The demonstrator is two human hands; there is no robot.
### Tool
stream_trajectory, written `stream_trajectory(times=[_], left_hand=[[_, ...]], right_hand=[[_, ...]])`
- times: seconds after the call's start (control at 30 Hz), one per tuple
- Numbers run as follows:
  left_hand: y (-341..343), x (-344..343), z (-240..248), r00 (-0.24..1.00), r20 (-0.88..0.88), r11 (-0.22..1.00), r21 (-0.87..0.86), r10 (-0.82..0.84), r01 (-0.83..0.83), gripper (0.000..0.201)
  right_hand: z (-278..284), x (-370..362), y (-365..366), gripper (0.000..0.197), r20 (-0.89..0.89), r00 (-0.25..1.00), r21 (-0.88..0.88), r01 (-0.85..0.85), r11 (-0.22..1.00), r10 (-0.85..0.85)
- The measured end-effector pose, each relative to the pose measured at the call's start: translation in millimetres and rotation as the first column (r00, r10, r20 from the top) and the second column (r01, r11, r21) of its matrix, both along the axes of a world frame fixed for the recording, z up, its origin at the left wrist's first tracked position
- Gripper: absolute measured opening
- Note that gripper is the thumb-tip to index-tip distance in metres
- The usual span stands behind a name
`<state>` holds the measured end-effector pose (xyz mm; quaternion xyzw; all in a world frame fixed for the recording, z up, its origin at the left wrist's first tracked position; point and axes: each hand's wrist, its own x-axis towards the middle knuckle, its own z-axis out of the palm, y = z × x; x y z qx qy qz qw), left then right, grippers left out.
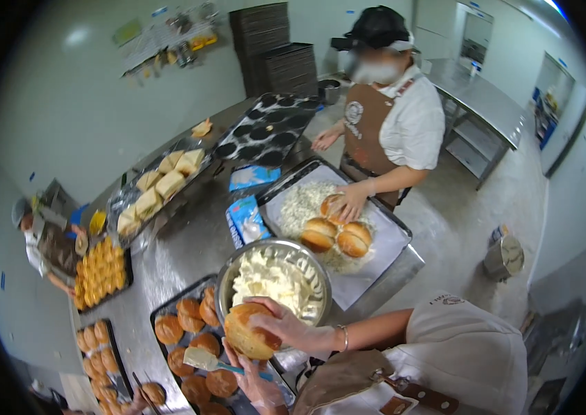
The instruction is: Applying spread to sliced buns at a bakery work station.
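Note:
My right hand [285, 328], in a clear glove, grips a golden round bun [251, 333] that is tilted so its pale side shows. Just below it, my left hand [257, 384] is closed around a spatula [203, 359] with a blue handle; its pale blade is smeared with cream and points left. The left fingertips come close to the bun's underside; whether they touch it I cannot tell. Behind the bun stands a steel bowl [322, 277] of whitish cream [272, 280]. Several brown buns [190, 315] lie on a dark tray [161, 308] to the left.
Across the table a co-worker [390, 131] presses a bun into white flakes [307, 204] on a paper-lined tray [369, 277], beside two more filled buns [354, 239]. Blue packets [246, 220], bread pieces [170, 185] and a moulded black pan [272, 124] lie farther back. Another person [58, 252] works far left.

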<state>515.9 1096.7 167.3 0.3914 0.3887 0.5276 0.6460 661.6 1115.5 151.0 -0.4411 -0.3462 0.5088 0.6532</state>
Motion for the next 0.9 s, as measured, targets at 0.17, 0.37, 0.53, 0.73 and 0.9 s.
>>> stream_trajectory(times=[0.17, 0.37, 0.53, 0.73, 0.9], left_hand=[[-10, 69, 6, 0.968, -0.192, 0.985, -0.087, -0.160, 0.146, 0.050], [-7, 119, -10, 0.787, -0.577, 0.964, -0.004, -0.220, 0.266, 0.047], [8, 118, 5, 0.819, -0.560, 0.957, 0.149, -0.125, 0.248, 0.045], [26, 80, -14, 0.823, -0.546, 0.975, -0.220, -0.155, 0.037, 0.039], [32, 48, -53, 0.850, -0.488, 0.927, -0.375, -0.197, -0.001, 0.034]], right_hand=[[35, 97, -42, 0.058, -0.733, 0.676, -0.064, -0.174, 0.983, 0.072], [-56, 155, -86, 0.109, -0.185, 0.983, 0.236, 0.034, 0.971, 0.011], [-58, 189, -58, 0.109, -0.401, 0.896, 0.216, -0.110, 0.970, 0.191], [-77, 205, -59, 0.099, -0.028, 0.999, 0.046, 0.028, 0.999, -0.027], [-84, 190, -68, 0.074, -0.435, 0.900, 0.058, 0.032, 0.998, -0.004]])
